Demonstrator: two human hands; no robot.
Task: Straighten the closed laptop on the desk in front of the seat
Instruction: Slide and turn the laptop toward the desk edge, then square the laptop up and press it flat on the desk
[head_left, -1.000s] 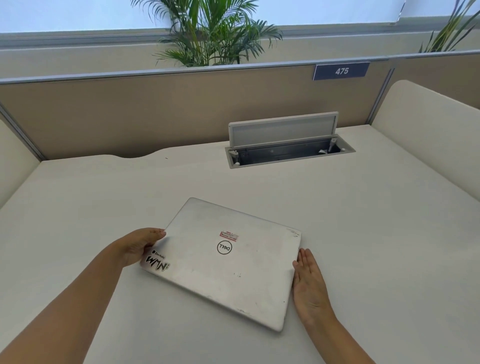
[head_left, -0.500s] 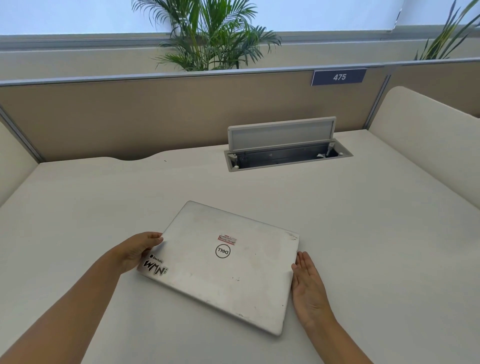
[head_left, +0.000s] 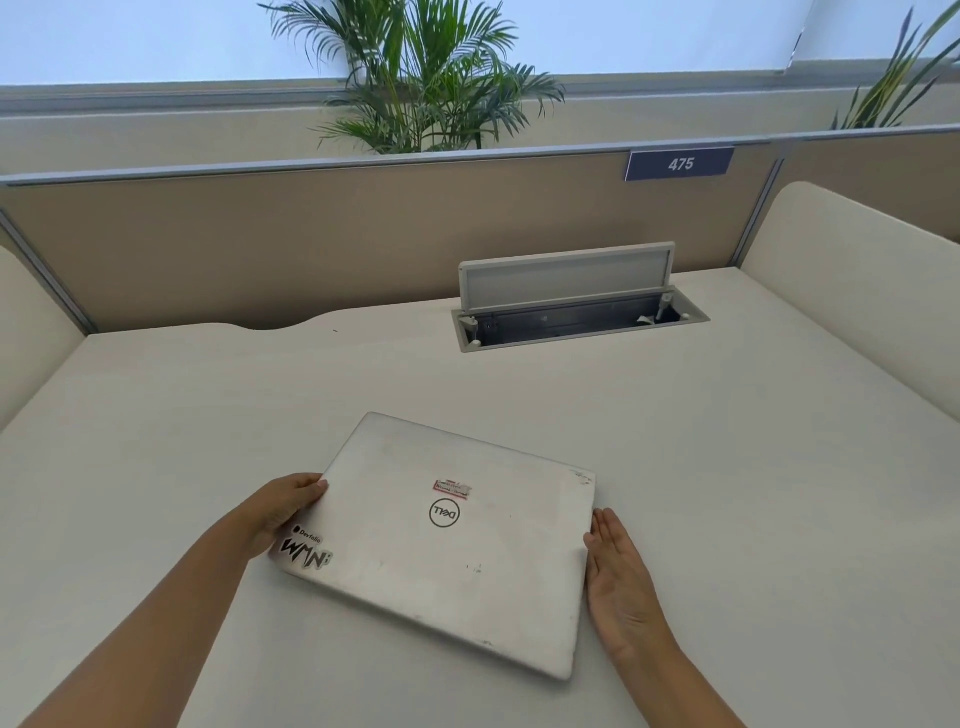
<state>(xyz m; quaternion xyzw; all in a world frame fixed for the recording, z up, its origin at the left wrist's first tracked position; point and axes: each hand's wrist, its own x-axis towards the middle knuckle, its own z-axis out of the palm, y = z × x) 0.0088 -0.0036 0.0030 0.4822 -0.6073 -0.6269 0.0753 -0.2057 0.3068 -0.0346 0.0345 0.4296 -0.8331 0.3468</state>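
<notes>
The closed silver stickered laptop (head_left: 441, 540) lies skewed on the cream desk (head_left: 727, 467) near its front edge. It is bracketed so it can be pivoted: the left hand (head_left: 283, 512) is curled against its left edge, the right hand (head_left: 621, 582) pressed flat and open along its right edge. Little rotation since a second ago is evident.

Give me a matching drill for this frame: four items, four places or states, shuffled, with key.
Items:
1. laptop
2. cable hatch
3. left hand
4. right hand

States:
A. flat, palm against the laptop's right edge
B. lid raised, at the back of the desk
C. closed, lying skewed on the desk
D. fingers curled on the laptop's left edge

Pairs: 1-C, 2-B, 3-D, 4-A
</notes>
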